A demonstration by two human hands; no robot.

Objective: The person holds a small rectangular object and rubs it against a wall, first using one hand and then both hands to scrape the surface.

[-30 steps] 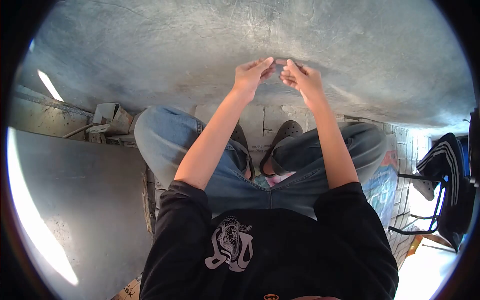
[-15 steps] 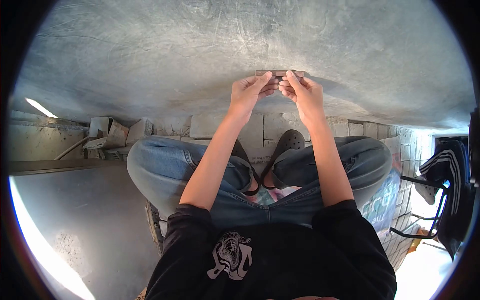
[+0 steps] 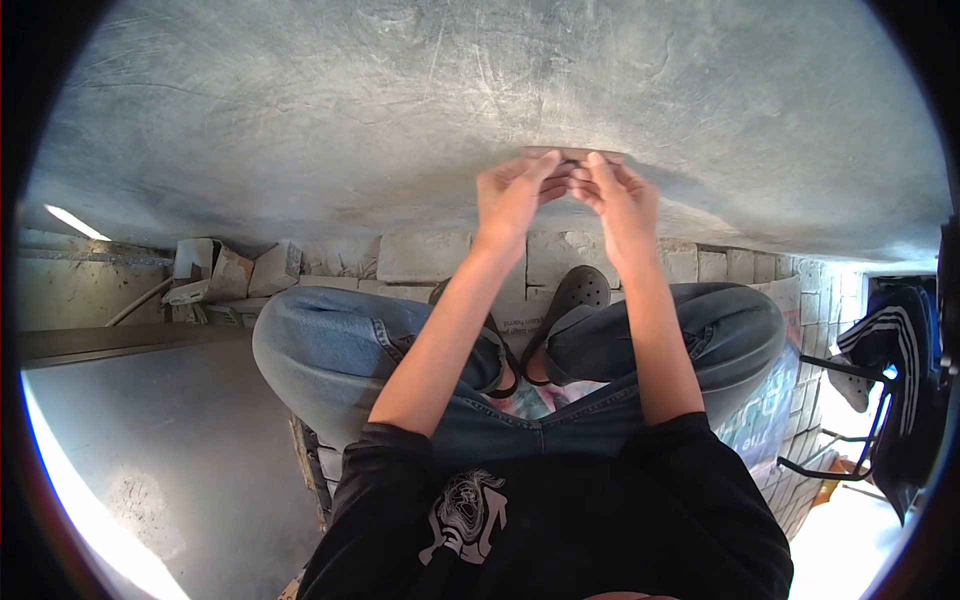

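Against the grey, scuffed wall (image 3: pixel 350 100) in front of me is a narrow brown bar (image 3: pixel 573 154), blurred by motion; I cannot make out its material. My left hand (image 3: pixel 512 197) pinches its left part, the thumb on the near face and the other fingers curled below. On the right part, the thumb and fingers of my right hand (image 3: pixel 622 200) grip it the same way. The fingertips of both hands nearly meet beneath the bar. Whether its far face touches the wall is hidden.
Below the hands are my crossed legs in jeans (image 3: pixel 330 330) and a dark clog (image 3: pixel 582 290). Broken bricks (image 3: pixel 232 270) lie at the wall's foot on the left, beside a grey panel (image 3: pixel 180 430). A black metal frame (image 3: pixel 830 470) with striped clothing (image 3: pixel 905 360) stands right.
Both hands and the brown bar have shifted a little to the right and slightly down along the wall. The bar has tilted a touch, its right end lower. Both grips stay the same.
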